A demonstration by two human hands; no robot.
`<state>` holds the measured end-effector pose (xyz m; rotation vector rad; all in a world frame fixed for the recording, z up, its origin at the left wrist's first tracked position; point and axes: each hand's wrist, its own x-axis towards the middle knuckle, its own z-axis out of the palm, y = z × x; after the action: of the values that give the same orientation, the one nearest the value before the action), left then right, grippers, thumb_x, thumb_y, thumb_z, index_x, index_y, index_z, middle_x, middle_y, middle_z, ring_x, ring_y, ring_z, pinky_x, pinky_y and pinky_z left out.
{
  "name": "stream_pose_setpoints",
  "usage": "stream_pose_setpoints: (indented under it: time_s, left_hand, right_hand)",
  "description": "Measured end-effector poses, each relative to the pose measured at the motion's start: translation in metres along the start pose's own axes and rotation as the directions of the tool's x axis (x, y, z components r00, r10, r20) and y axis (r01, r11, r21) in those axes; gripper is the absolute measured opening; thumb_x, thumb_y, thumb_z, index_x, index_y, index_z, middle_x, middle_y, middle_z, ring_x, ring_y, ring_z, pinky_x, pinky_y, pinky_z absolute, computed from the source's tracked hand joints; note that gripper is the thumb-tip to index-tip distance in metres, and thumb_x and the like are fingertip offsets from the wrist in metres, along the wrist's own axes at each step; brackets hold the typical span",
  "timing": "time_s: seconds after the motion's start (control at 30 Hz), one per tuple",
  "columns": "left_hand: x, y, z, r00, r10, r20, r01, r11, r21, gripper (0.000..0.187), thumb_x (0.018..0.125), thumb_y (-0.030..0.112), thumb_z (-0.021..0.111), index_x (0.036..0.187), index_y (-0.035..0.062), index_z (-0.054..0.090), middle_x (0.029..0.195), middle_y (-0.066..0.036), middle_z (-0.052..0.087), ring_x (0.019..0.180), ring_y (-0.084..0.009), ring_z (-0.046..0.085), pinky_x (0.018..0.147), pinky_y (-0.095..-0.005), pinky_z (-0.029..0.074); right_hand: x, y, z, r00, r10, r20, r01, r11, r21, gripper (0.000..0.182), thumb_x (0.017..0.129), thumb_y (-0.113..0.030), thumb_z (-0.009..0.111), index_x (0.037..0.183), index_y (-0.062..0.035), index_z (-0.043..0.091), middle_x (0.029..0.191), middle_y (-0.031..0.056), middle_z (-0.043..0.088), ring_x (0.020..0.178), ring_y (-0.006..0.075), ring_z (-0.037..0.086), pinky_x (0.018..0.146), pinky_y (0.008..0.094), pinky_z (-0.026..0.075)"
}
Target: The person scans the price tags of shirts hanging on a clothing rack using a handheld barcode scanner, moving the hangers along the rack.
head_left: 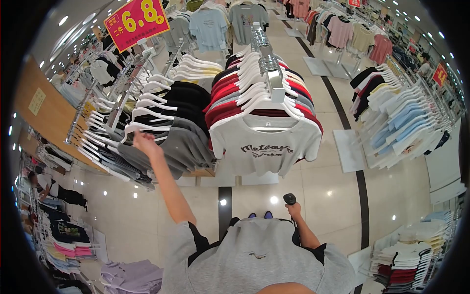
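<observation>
My left hand (146,142) is raised at the rack on the left, its fingers closed at a white hanger (147,127) that bears a dark grey shirt (183,149). Black shirts (188,98) hang just behind it. Low on the right, my right hand (294,209) is wrapped round a black handheld device (290,199), held upright away from the racks. Between the hands and farther forward, a light grey printed T-shirt (267,142) hangs at the front of the middle rack (277,90).
A red and yellow sign (136,23) stands over the left rack. More shirts (399,112) hang at the right. Folded clothes (404,259) lie at the lower right, and a lilac garment (131,277) at the lower left. A person (56,190) is at the far left.
</observation>
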<state>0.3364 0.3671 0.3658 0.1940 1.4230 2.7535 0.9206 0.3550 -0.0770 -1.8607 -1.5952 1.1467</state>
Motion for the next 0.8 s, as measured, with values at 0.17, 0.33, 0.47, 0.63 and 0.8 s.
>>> stream_pose_setpoints:
  time_s: [0.17, 0.33, 0.47, 0.63, 0.8]
  left_hand:
    - [-0.169, -0.054, 0.01, 0.782, -0.222, 0.583, 0.069, 0.96, 0.273, 0.019, 0.093, 0.026, 0.055, 0.098, 0.0074, 0.051, 0.076, -0.002, 0.055, 0.065, -0.0109, 0.056, 0.054, -0.023, 0.045]
    - [-0.268, -0.097, 0.061, 0.412, -0.265, 0.872, -0.033, 0.952, 0.304, 0.027, 0.092, 0.023, 0.057, 0.111, 0.0036, 0.054, 0.103, -0.008, 0.063, 0.096, -0.0144, 0.059, 0.076, -0.0283, 0.048]
    - [-0.311, -0.141, 0.082, 0.237, -0.316, 0.919, 0.07, 0.949, 0.309, 0.037, 0.089, 0.014, 0.058, 0.125, 0.0086, 0.048, 0.104, -0.007, 0.063, 0.097, -0.016, 0.06, 0.077, -0.0279, 0.047]
    - [-0.344, -0.129, 0.082, 0.239, -0.195, 0.951, -0.351, 0.896, 0.272, 0.046, 0.083, 0.009, 0.06, 0.127, 0.0106, 0.045, 0.099, -0.011, 0.063, 0.093, -0.025, 0.06, 0.08, -0.0354, 0.047]
    - [-0.345, -0.133, 0.083, 0.271, -0.025, 0.962, -0.476, 0.865, 0.156, 0.046, 0.081, 0.008, 0.06, 0.125, 0.0105, 0.049, 0.094, -0.011, 0.062, 0.09, -0.0295, 0.059, 0.08, -0.0399, 0.046]
  right_hand:
    - [0.004, -0.013, 0.006, 1.0, -0.024, -0.007, 0.024, 1.0, 0.009, 0.024, 0.069, -0.021, 0.072, 0.067, 0.0007, 0.063, 0.056, 0.0081, 0.06, 0.048, 0.0165, 0.059, 0.048, 0.0314, 0.047]
    - [-0.002, -0.037, 0.007, 0.999, -0.023, 0.028, 0.021, 0.998, 0.06, 0.025, 0.07, -0.022, 0.072, 0.072, 0.0011, 0.064, 0.057, 0.008, 0.06, 0.05, 0.0155, 0.059, 0.049, 0.0304, 0.048]
    - [-0.01, -0.059, -0.001, 1.0, -0.007, -0.004, 0.008, 0.994, 0.11, 0.022, 0.071, -0.02, 0.072, 0.073, 0.0001, 0.064, 0.058, 0.0067, 0.06, 0.052, 0.0148, 0.058, 0.05, 0.0298, 0.048]
    - [0.014, -0.099, -0.039, 0.948, -0.101, -0.303, 0.246, 0.836, 0.491, 0.019, 0.072, -0.011, 0.072, 0.088, -0.0019, 0.066, 0.071, -0.0014, 0.058, 0.063, 0.0112, 0.05, 0.06, 0.0281, 0.041]
    - [0.068, -0.194, -0.112, 0.956, -0.219, -0.196, 0.293, 0.69, 0.661, 0.06, 0.074, -0.01, 0.071, 0.129, -0.0027, 0.048, 0.101, 0.0025, 0.06, 0.092, 0.0132, 0.053, 0.086, 0.0264, 0.04]
